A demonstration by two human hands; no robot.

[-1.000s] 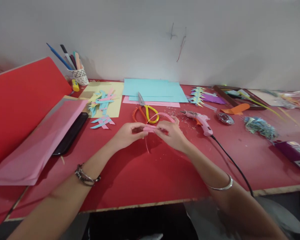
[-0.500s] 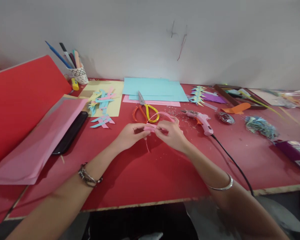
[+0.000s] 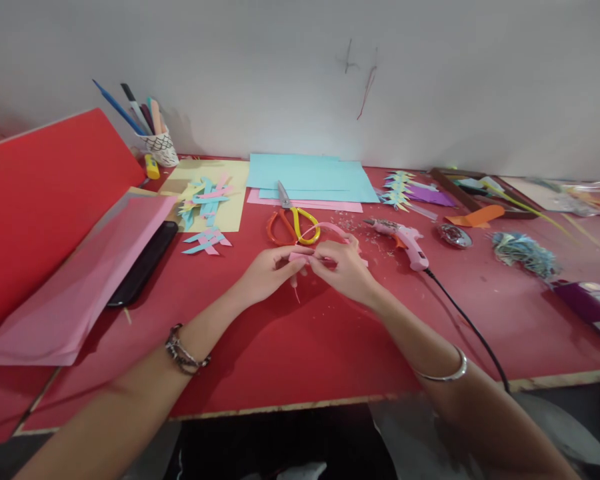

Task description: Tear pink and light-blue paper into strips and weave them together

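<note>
Between my two hands is a pink paper strip, with part of it curving in a loop above my right hand and a thin end hanging below. My left hand pinches the strip's left end between thumb and fingers. Close beside it, my right hand grips the same strip with its fingertips, which partly hide it. Just beyond my hands lie scissors with one red and one yellow handle. A pink glue gun rests on its side to the right of my right hand.
Blue paper sheets lie at the back on the red table. Folded paper strips sit on cream paper at left. Pink sheets partly cover a black phone. The glue gun's cord runs off the front edge.
My left hand and forearm have shifted slightly right, nearer my right hand. The strip's pinched part has turned a little. Both hands keep their hold.
</note>
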